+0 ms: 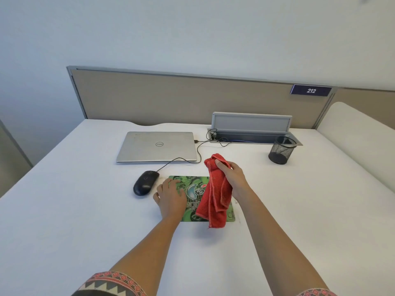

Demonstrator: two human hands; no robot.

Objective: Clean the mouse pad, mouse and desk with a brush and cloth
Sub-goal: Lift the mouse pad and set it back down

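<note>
White worktop [85, 210] in an office cubicle, with a beige partition [171, 97] behind. A closed silver laptop [156, 146] sits toward the back and a black mesh cup [282, 150] far right. The green mouse pad [192, 180] lies at the centre front. The black mouse [145, 182] sits just off its left edge on the bare worktop, its cable running back to the laptop. No brush is in view. The step in hand looks like wiping the pad with the red cloth [215, 197], which hangs bunched and long over the pad's right half. To do it well, the cloth probably wants gathering into a flatter wad so that a broad face meets the surface rather than a trailing tail. Strokes should run away from the pinned side toward the free right edge, so the pad does not ruck or slide. Crumbs are better swept off the front than toward the mouse. The left hand [171, 197] lies palm down on the pad's left portion with its fingers straight and spread, pressing and grasping nothing. The right hand [233, 178] is raised over the pad's far right corner, with fingers and thumb curled round the cloth's upper end.
</note>
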